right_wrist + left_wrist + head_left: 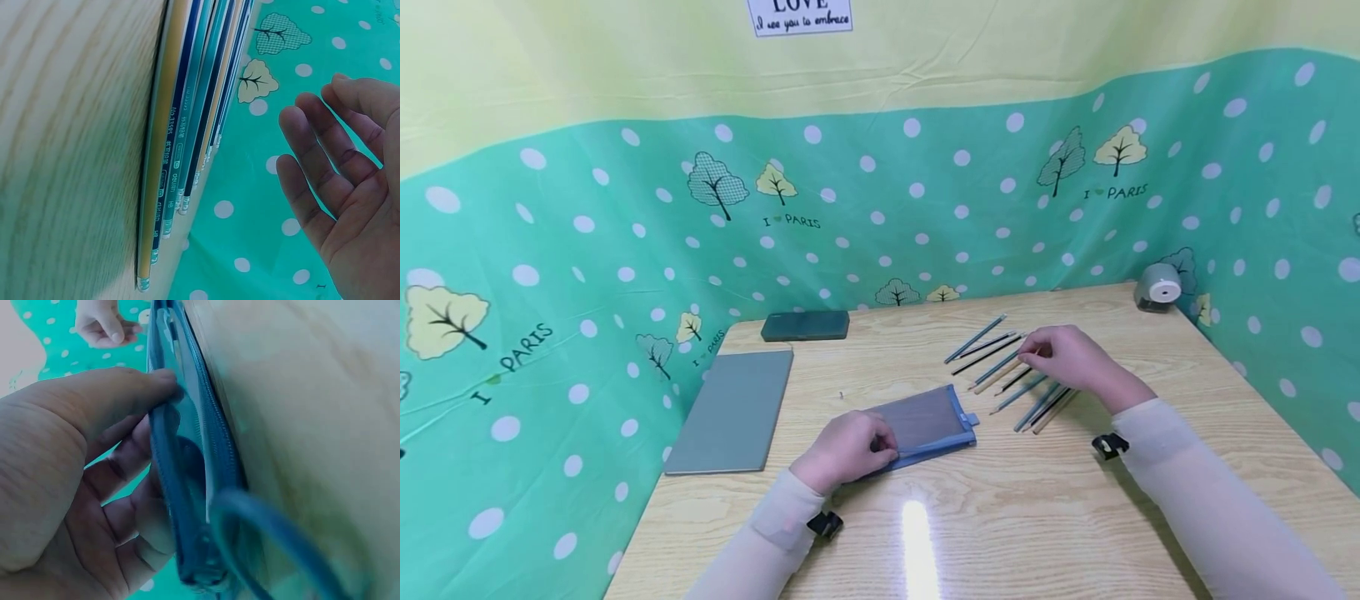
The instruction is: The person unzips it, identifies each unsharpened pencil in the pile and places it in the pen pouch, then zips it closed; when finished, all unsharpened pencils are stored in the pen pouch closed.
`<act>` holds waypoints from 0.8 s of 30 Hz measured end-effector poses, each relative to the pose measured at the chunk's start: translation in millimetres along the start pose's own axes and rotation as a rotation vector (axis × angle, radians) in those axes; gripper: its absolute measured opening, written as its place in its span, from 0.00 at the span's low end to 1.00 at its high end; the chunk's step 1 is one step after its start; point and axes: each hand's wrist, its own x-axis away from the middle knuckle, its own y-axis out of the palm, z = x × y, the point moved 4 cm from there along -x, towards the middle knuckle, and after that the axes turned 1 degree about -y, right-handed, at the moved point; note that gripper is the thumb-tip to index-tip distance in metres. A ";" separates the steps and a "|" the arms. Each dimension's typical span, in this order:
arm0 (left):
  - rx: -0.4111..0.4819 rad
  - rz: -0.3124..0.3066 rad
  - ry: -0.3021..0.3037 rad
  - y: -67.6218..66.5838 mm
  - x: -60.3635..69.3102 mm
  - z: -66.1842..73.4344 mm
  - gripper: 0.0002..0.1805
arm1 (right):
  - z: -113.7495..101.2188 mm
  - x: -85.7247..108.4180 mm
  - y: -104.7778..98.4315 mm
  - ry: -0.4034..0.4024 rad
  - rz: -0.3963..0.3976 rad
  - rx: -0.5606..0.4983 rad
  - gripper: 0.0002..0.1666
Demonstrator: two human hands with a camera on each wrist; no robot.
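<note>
My left hand [848, 448] pinches the near edge of a blue zippered mesh pouch [917, 419] lying on the table. In the left wrist view the pouch's zipper [215, 419] is undone and its mouth gapes, with the thumb [119, 390] on the rim. A blue loop strap [275, 525] hangs at one end. Over at the right, my right hand [1067, 358] hovers above a spread of pencils [987, 355] in teal, black and natural wood colours. Seen from the right wrist, its fingers [312, 140] are loosely bent, apart from the pencils [161, 125], and hold nothing.
A flat grey board [733, 412] lies on the left of the wooden table [1000, 517]. Behind it is a dark green case [805, 326]. A pencil sharpener [1159, 287] stands in the far right corner. Dotted green cloth [917, 217] hangs along the back and sides.
</note>
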 end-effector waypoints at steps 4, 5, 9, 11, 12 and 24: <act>0.058 -0.005 -0.010 -1.1 0.9 -1.9 0.06 | 1.4 -0.6 1.0 -0.001 -0.003 0.000 0.07; 0.070 -0.003 -0.012 -1.5 1.1 -2.1 0.06 | 1.4 -0.5 1.0 0.002 -0.004 0.001 0.07; 0.105 0.024 -0.011 -3.5 1.1 -2.2 0.07 | 0.2 -0.8 0.1 0.007 -0.004 -0.002 0.06; 0.115 0.045 -0.007 -4.9 1.0 -1.9 0.06 | -1.0 -1.4 -1.2 0.008 0.000 -0.002 0.05; 0.121 0.055 -0.008 -5.4 1.0 -2.2 0.05 | -1.6 -2.0 -2.1 0.006 0.002 -0.003 0.05; 0.107 0.245 -0.050 -17.0 4.3 -9.6 0.06 | -4.2 -10.1 -5.6 0.000 -0.004 0.020 0.06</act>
